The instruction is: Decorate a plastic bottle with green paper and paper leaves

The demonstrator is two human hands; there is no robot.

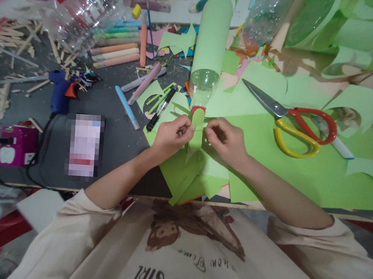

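A plastic bottle [205,84] wrapped in pale green paper lies with its neck towards me, a red ring around the neck. From the neck end a green paper strip [197,131] with a rounded end runs down between my hands. My left hand [174,134] is closed, its fingertips pinching the strip's left edge. Just right of the strip, my right hand [226,142] has thumb and forefinger drawn together beside it; what they hold, if anything, is too small to make out. Green paper scraps [190,182] lie under both hands.
Large scissors [286,114] with red and yellow handles lie to the right on green sheets [251,156]. At left are a blue glue gun [60,92], a phone [84,146] and a purple box [18,146]. A black pen [161,108] and chalk-like sticks [117,53] lie nearby.
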